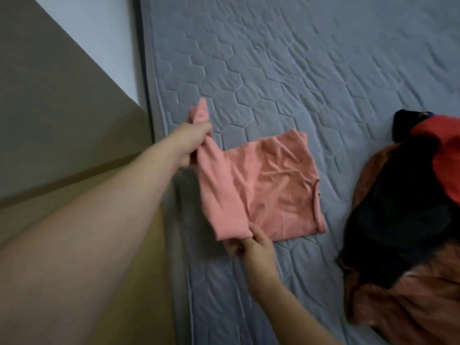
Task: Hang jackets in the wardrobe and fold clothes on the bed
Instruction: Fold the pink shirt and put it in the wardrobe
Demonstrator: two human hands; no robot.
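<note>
Two hands folding one pink shirt on a grey quilted bed

One grey hexagon-quilted mattress [323, 70] fills the frame; one heap of dark, rust and red clothes [403, 220] lies at right. One salmon-pink cotton shirt [268, 185] lies at centre, partly folded. The left hand [191, 143] grips its bunched far edge, lifted; the right hand [256, 247] pinches its near corner.
</note>
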